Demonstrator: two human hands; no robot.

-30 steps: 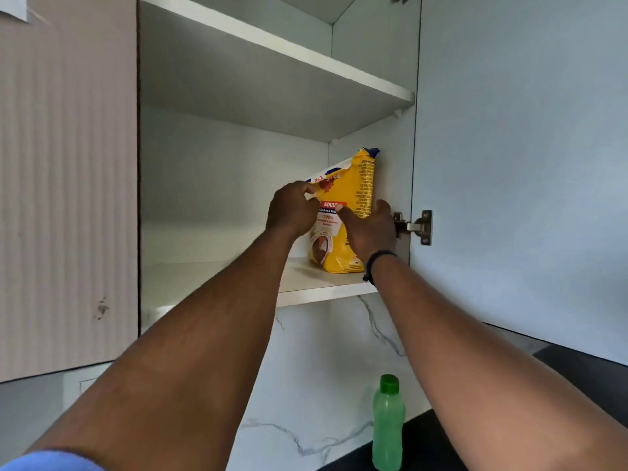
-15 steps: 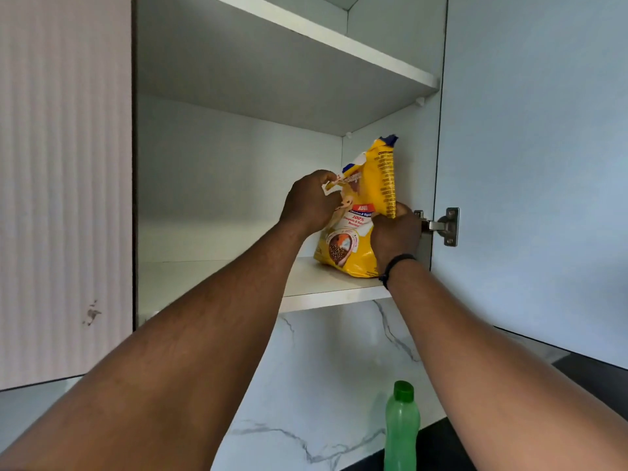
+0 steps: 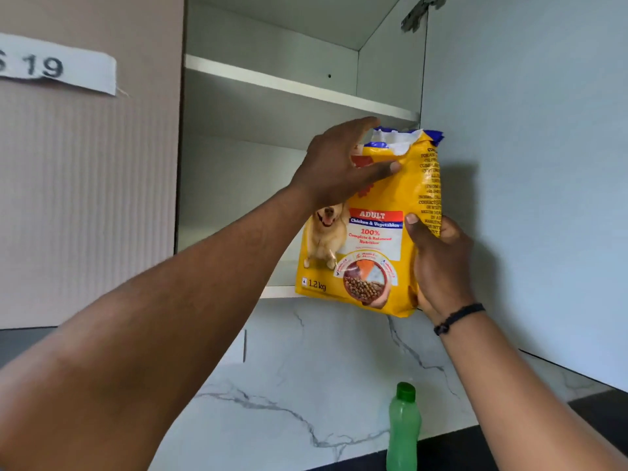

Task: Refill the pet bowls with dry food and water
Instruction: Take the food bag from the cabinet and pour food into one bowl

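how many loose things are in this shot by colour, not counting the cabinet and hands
yellow: 1, the dog food bag, gripped by the left hand and right hand
green: 1, the bottle on the counter
black: 1, the wristband
white: 1, the label reading 19
total: 4

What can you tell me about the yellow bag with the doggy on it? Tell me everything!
The yellow bag is a glossy plastic pouch of dog food, printed with a golden dog, a red "ADULT" label, "Chicken & Vegetables", a picture of kibble and "1.2 kg". Its torn top shows a white lining with blue edges. It is held nearly upright in front of the open cupboard's lower shelf. The left hand grips it near the top; the right hand grips its lower right side.
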